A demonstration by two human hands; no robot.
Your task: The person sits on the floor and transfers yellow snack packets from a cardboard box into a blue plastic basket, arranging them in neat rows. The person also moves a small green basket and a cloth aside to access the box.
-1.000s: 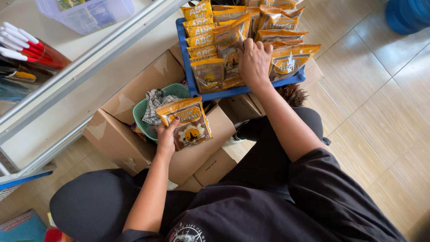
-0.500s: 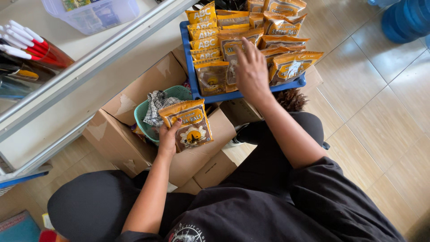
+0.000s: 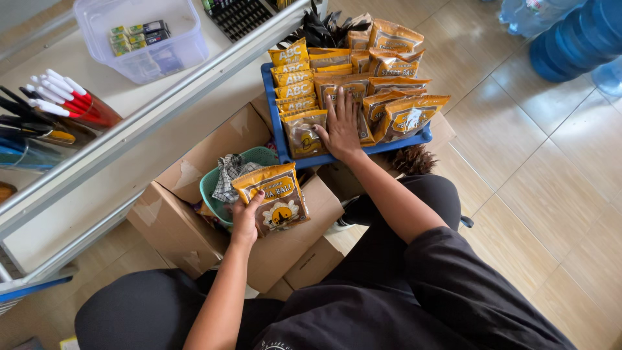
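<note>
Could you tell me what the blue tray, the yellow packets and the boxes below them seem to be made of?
Tray: looks like moulded plastic, smooth, evenly blue rim. Packets: probably glossy printed plastic film, given the sheen and crinkles. Boxes: brown corrugated cardboard, matte, with folded flaps and worn, scuffed patches.

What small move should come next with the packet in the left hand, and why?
Probably carry the packet up to the blue tray. The left hand holds it over a cardboard box, while the right hand presses among the matching packets standing in rows there.
</note>
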